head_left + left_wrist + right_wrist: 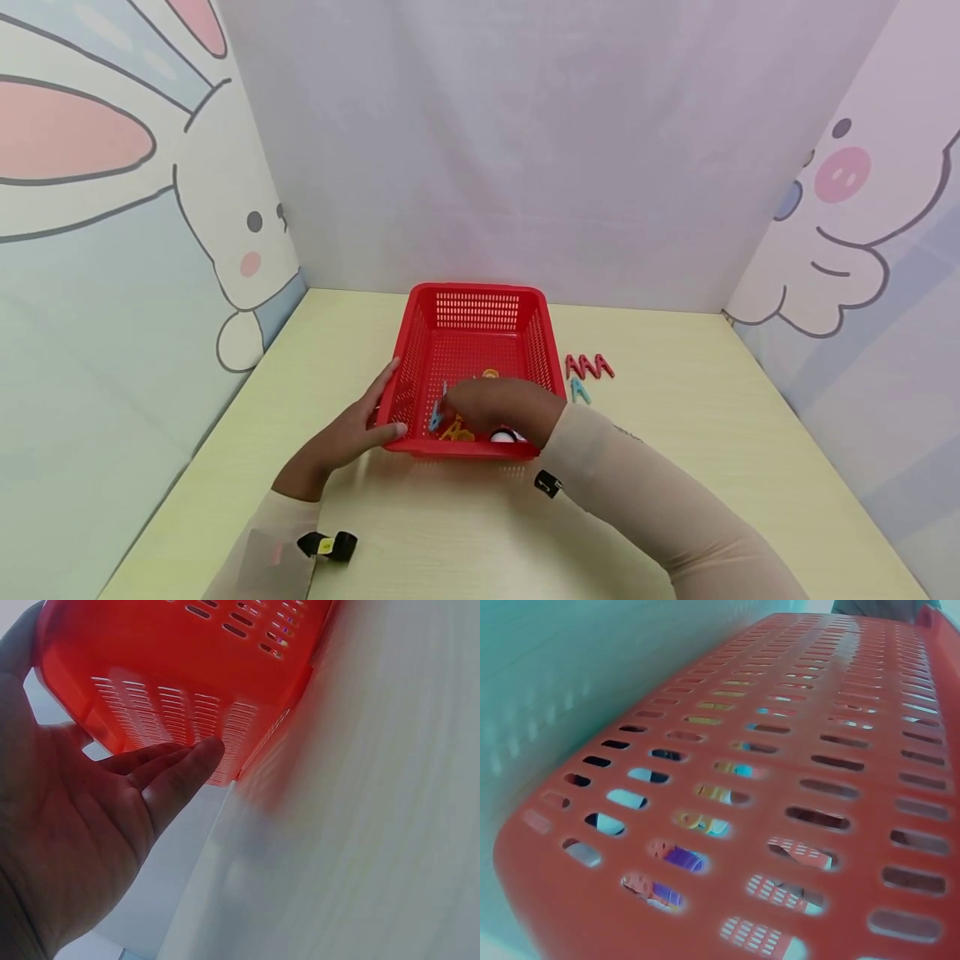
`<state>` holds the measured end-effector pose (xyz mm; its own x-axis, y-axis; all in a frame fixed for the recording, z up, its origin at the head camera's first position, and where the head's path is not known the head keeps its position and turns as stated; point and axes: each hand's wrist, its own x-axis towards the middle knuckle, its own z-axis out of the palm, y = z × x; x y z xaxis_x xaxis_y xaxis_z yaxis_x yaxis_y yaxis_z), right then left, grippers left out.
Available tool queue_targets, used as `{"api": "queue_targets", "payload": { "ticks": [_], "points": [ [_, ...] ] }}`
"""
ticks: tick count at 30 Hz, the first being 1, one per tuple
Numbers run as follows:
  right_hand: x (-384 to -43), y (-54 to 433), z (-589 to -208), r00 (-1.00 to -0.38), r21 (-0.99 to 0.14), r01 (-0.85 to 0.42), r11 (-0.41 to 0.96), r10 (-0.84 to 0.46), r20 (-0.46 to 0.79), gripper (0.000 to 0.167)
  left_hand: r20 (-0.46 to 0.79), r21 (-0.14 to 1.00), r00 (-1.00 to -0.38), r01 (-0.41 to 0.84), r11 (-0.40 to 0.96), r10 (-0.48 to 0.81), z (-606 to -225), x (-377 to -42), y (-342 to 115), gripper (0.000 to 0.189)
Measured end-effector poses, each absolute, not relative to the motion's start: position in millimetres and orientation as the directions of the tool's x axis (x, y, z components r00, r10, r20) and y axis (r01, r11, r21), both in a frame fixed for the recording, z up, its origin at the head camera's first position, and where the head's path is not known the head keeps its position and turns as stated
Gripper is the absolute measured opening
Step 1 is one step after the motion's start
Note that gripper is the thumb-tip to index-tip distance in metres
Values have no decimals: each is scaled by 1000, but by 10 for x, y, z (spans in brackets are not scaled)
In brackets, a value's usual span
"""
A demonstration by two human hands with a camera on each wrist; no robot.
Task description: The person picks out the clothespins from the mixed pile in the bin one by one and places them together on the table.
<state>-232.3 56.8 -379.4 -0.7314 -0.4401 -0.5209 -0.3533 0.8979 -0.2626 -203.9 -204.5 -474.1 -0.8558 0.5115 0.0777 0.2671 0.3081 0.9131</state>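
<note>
A red slotted plastic basket [480,448] stands on the table. My left hand [341,437] holds its near left corner, thumb over the rim and fingers along the outer wall; in the left wrist view that hand [82,810] lies against the slotted side. Inside the basket, my right hand [487,404] reaches down palm-low among small things, its fingertips largely hidden. Beside those fingertips is a blue clothespin [435,417], with yellow clothespins [453,431] just below. A white round thing with a black edge [504,436] lies under the right wrist.
Right of the basket, three red clothespins [588,367] lie in a row on the table, a light-blue clothespin [579,390] below them. A yellow ring-like thing [490,373] is farther back in the basket. Fabric walls [517,167] with cartoon animals enclose the table.
</note>
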Motion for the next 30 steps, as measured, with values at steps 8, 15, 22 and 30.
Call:
{"api": "queue_targets", "payload": {
  "ticks": [8,15,22,30],
  "points": [
    [-2336,531,-3860,-735,-208,-391,897,-440,-515,75,67,913,-856,260,314,513,-4726,-2028,-2040,116],
    [-2312,524,-3896,-724,-162,-487,859,-500,-475,77,68,909,-858,264,324,509,-4731,-2033,-2044,116],
    [-2316,521,-3890,-719,-152,-538,829,-546,-431,88,57,914,-859,250,320,508,-4732,-2037,-2051,117],
    [-2365,534,-3876,-702,-166,-648,743,-667,-249,66,46,916,-864,236,323,501,-4727,-2033,-2050,118]
  ]
}}
